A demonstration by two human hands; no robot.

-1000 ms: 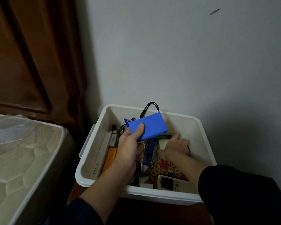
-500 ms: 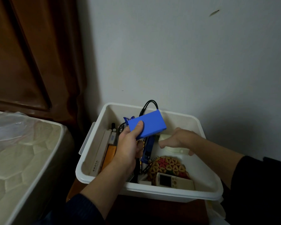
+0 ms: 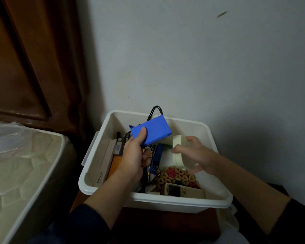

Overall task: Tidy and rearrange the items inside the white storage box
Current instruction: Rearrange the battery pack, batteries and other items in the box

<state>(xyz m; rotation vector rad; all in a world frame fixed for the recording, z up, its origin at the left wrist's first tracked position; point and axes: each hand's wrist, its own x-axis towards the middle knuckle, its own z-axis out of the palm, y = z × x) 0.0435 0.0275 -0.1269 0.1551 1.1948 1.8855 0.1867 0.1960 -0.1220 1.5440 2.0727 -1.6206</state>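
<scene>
Head view: the white storage box (image 3: 197, 202) sits against a pale wall (image 3: 201, 59), with a mattress (image 3: 21, 166) to its left and dark wood panelling (image 3: 33, 59) behind that.

The left hand (image 3: 133, 157) is raised over the left half of the box, thumb on top and fingers curled beneath a blue rectangular case (image 3: 152, 132), gripping it by its near end so it tilts up toward the far wall. A black cable loop (image 3: 155, 110) sticks up just behind the case.

The right hand (image 3: 195, 154) holds a roll of pale tape (image 3: 178, 150) on edge above the middle of the box, thumb and fingers wrapped around its rim.

Inside, long flat boxes (image 3: 104, 164) stand along the left wall, a blue gadget (image 3: 156, 160) lies in the middle, and a beaded woven mat (image 3: 176, 176) rests near the front with a white remote control (image 3: 181, 190) lying on it, touching the near wall.
</scene>
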